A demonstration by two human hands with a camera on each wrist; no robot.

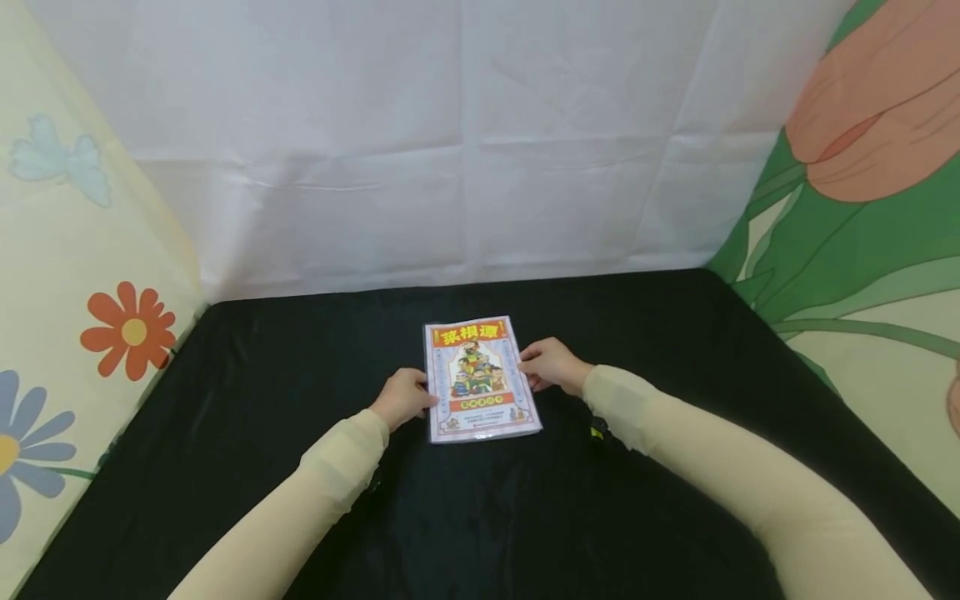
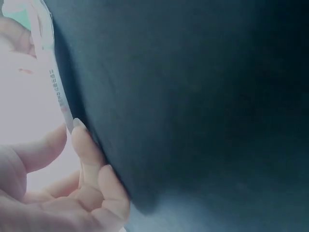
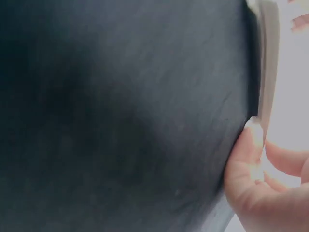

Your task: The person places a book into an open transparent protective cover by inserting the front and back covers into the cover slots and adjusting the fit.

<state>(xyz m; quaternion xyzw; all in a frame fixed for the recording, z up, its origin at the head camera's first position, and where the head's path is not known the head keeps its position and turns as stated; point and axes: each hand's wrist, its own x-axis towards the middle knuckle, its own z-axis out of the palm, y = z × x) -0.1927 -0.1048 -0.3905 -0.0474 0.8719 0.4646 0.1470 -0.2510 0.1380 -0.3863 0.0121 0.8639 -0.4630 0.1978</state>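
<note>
In the head view a book [image 1: 472,410] with a white, orange and yellow cover and cartoon figures lies face up around the middle of the black cloth. My left hand [image 1: 402,396] pinches its left edge between thumb and fingers, while my right hand [image 1: 553,364] grips the right edge. Seen from the left wrist, the fingers [image 2: 89,147] are at the thin printed spine [image 2: 57,89]. The right wrist view shows the page edges [image 3: 269,63] with the fingertips [image 3: 252,133] beneath and the thumb above. Whether the book is slightly raised, I cannot tell.
A black cloth [image 1: 300,350] covers the table. Behind it hangs a creased white sheet [image 1: 450,150]. Flower-printed panels stand at the left [image 1: 45,267] and right [image 1: 885,250] sides.
</note>
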